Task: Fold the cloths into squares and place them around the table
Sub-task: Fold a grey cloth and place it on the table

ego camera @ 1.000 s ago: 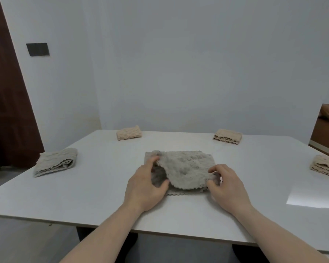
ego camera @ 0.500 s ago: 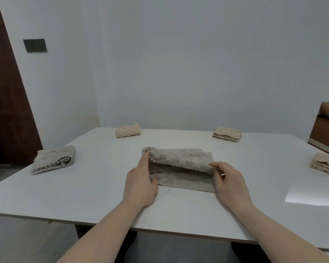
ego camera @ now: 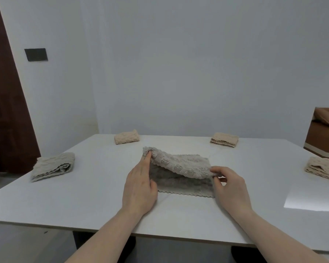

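Grey-beige fluffy cloth [ego camera: 180, 168] on white tabletop [ego camera: 95, 190]: left hand [ego camera: 140, 188] and right hand [ego camera: 230, 186] pinch its upper layer's corners, lifted to fold square.

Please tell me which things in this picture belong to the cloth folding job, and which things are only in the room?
Belong to the job:
grey cloth, pinched by left hand and right hand
four folded cloths
white table

Only in the room:
dark door
black wall plate
brown seat
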Action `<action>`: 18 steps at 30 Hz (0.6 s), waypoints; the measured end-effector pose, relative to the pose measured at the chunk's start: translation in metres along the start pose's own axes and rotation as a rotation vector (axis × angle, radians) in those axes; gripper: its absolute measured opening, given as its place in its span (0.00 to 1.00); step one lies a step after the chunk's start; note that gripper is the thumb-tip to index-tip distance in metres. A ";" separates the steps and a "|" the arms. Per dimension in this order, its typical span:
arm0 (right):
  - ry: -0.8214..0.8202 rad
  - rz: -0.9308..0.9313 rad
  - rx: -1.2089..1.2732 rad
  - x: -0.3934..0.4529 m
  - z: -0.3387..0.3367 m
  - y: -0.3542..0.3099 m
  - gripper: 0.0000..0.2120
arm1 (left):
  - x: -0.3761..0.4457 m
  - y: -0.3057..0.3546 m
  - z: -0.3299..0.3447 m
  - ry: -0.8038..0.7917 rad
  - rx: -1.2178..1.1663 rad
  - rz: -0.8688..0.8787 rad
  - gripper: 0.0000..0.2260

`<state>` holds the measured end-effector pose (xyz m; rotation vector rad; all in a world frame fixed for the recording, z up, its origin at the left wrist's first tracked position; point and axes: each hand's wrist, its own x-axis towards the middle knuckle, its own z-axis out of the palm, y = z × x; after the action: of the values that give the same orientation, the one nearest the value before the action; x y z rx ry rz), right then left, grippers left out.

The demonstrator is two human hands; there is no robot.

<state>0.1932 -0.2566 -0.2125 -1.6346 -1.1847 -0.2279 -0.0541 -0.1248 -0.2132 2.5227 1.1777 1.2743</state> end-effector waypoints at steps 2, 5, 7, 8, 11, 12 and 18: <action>0.024 0.021 0.025 -0.004 -0.005 -0.007 0.13 | -0.003 0.003 -0.005 -0.061 0.045 0.060 0.44; 0.034 0.035 0.045 -0.001 -0.019 -0.019 0.12 | -0.001 0.011 -0.018 -0.117 0.085 0.128 0.46; 0.059 0.014 0.034 0.006 -0.031 -0.030 0.12 | 0.005 0.021 -0.033 -0.086 0.063 0.120 0.46; 0.077 0.006 0.037 0.011 -0.038 -0.037 0.12 | 0.010 0.028 -0.043 -0.061 0.048 0.122 0.45; 0.115 -0.024 0.062 0.023 -0.063 -0.062 0.12 | 0.028 0.046 -0.076 0.036 0.029 0.133 0.42; 0.126 -0.037 0.068 0.026 -0.071 -0.070 0.12 | 0.033 0.051 -0.087 0.074 0.032 0.136 0.40; 0.173 -0.083 0.064 0.037 -0.113 -0.117 0.12 | 0.055 0.078 -0.144 0.295 0.000 0.207 0.25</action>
<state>0.1648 -0.3326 -0.0672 -1.4804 -1.1168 -0.3733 -0.0910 -0.1794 -0.0534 2.5765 0.9777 1.7441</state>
